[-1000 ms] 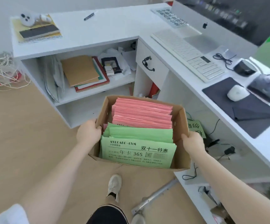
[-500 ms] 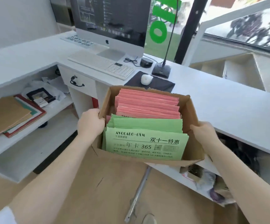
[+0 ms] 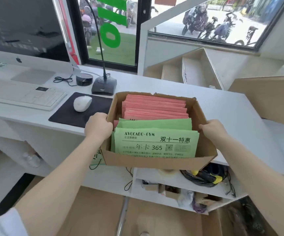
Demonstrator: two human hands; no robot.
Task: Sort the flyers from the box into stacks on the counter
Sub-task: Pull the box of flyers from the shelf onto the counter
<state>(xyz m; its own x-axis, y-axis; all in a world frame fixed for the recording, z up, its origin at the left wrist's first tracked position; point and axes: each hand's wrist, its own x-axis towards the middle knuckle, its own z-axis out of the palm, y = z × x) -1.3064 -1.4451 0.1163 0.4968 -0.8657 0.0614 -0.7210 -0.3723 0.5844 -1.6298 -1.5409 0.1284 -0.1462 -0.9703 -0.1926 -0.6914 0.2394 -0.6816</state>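
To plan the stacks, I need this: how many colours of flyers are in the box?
2. Green flyers fill the box's near part, pink flyers the far part. Others may be hidden.

counter (image 3: 223,106): white | on it: keyboard (image 3: 27,95), mouse pad (image 3: 80,111), microphone base (image 3: 103,86)

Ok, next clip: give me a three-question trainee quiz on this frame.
1. True or false: both hands grip the cardboard box by its side walls.
2. Which flyers sit nearest the person? A) pink B) green C) white
3. Fill in: the white mouse rests on a dark ____.

Key: 1 true, the left hand and right hand each hold a wall. 2 B, the green flyers lie in front of the pink flyers. 3 mouse pad.
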